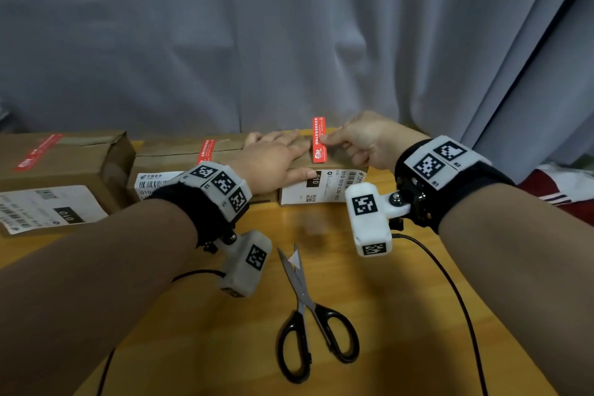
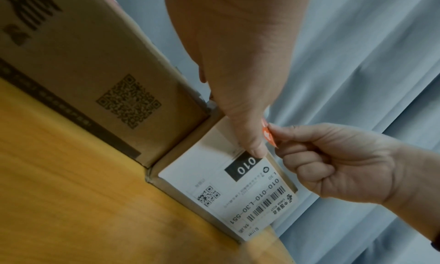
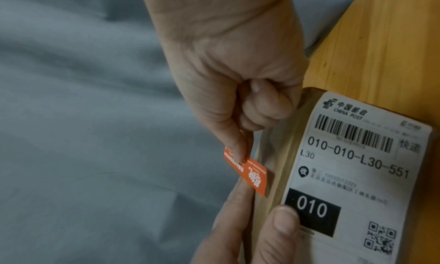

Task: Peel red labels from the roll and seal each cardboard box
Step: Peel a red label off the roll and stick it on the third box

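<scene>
My left hand [image 1: 276, 160] lies flat, fingers straight, on the third box [image 1: 334, 161], thumb on its white slip [image 3: 357, 174]. My right hand [image 1: 363, 138] pinches a red label [image 1: 318, 139] above that box top. Scissors [image 1: 313, 318] lie on the worktop [image 1: 401, 315].

A grey-blue curtain [image 1: 289, 35] hangs in soft folds behind a yellow wooden table [image 1: 225, 331], filling the whole back of the view. At the table's right edge, beside the curtain's hem, lies a red cloth with white stripes [image 1: 559, 183]. The light is dim and even.
</scene>
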`<action>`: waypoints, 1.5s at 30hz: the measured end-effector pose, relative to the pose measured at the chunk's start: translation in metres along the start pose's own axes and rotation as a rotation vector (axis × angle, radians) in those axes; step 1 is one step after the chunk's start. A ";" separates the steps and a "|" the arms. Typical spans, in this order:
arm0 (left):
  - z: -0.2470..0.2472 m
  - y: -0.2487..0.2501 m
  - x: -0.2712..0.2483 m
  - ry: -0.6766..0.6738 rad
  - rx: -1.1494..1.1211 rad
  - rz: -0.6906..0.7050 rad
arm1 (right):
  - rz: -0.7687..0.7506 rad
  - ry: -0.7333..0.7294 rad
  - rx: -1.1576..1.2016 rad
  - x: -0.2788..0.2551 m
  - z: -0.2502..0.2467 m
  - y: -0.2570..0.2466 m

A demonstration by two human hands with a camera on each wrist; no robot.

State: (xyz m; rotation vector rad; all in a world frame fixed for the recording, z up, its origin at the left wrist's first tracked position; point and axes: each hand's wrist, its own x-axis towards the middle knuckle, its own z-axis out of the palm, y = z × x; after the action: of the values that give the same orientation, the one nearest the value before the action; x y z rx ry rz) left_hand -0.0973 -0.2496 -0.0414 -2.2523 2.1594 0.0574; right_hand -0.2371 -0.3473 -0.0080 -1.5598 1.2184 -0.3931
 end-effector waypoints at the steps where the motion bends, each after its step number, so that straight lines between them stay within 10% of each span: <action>1: 0.000 0.000 0.000 0.002 -0.005 -0.002 | 0.006 -0.003 -0.007 0.000 0.001 0.001; 45: 0.006 -0.003 0.002 0.040 -0.054 -0.016 | -0.306 0.118 -0.593 -0.007 0.016 0.008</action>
State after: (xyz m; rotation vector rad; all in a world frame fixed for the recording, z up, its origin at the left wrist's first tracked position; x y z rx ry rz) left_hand -0.0943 -0.2508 -0.0474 -2.3190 2.1851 0.0713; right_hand -0.2320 -0.3319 -0.0185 -2.2755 1.2541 -0.3385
